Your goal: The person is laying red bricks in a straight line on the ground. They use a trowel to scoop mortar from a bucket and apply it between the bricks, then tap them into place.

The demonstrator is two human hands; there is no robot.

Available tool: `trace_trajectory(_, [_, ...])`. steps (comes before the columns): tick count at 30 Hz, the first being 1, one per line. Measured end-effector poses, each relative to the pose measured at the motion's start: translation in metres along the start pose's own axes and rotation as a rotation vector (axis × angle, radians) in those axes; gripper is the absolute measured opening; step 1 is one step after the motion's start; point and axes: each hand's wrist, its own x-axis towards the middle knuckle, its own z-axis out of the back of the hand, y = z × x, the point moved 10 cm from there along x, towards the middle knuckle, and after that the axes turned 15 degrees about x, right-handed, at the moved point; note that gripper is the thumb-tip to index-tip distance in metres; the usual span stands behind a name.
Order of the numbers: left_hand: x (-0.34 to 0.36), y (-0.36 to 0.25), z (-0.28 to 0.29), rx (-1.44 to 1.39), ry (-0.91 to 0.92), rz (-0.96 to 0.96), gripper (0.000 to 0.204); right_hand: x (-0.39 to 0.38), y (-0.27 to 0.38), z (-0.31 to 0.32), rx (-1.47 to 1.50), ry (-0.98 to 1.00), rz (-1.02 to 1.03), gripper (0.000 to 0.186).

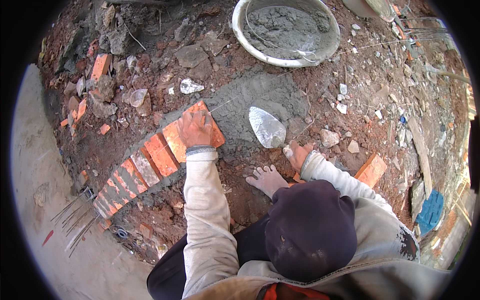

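My left hand (195, 127) grips an orange brick (211, 136) at the right end of a curved row of bricks (161, 155) bedded in grey mortar, with a thin string passing over them. My right hand (298, 155) is closed around a trowel's handle, which is mostly hidden; the pale metal blade (267, 127) lies over a spread bed of wet mortar (272, 92) to the right of that brick. Below the trowel, my bare foot (265, 179) rests on red soil, partly behind my dark-clothed knee (310, 225).
A white basin (240, 31) of mortar stands at the top. A loose brick (371, 170) lies right of my arm, near a wooden plank (420, 150) and a blue plastic piece (428, 212). Rubble covers the soil; rebar (75, 220) sticks out at lower left beside concrete ground (45, 175).
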Motion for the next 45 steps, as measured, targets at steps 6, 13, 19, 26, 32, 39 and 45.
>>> trace_trajectory(6, [-0.004,0.005,-0.009,0.035,0.091,0.015,0.013,-0.011,0.005,0.003,-0.119,0.007,0.044,0.036])
trace_trajectory(13, [-0.006,0.0,-0.024,0.071,0.216,0.021,0.011,-0.002,0.046,0.014,-0.241,0.097,0.067,0.04])
trace_trajectory(19, [-0.009,0.001,-0.015,0.058,0.181,0.007,0.011,-0.001,-0.016,0.077,-0.257,-0.041,-0.14,0.039])
trace_trajectory(26, [-0.019,-0.011,-0.024,0.063,0.229,-0.062,0.012,-0.002,-0.063,0.092,-0.176,-0.151,-0.065,0.035])
trace_trajectory(32, [-0.012,-0.006,-0.025,0.054,0.257,-0.049,0.014,-0.042,-0.053,0.104,-0.151,-0.25,-0.009,0.037])
trace_trajectory(39, [-0.011,0.015,-0.048,-0.034,0.438,0.028,0.018,-0.044,-0.01,0.065,-0.133,0.026,0.01,0.044])
trace_trajectory(45, [-0.013,0.019,-0.038,-0.105,0.411,0.037,0.014,0.0,0.064,-0.006,-0.093,0.129,0.119,0.042])
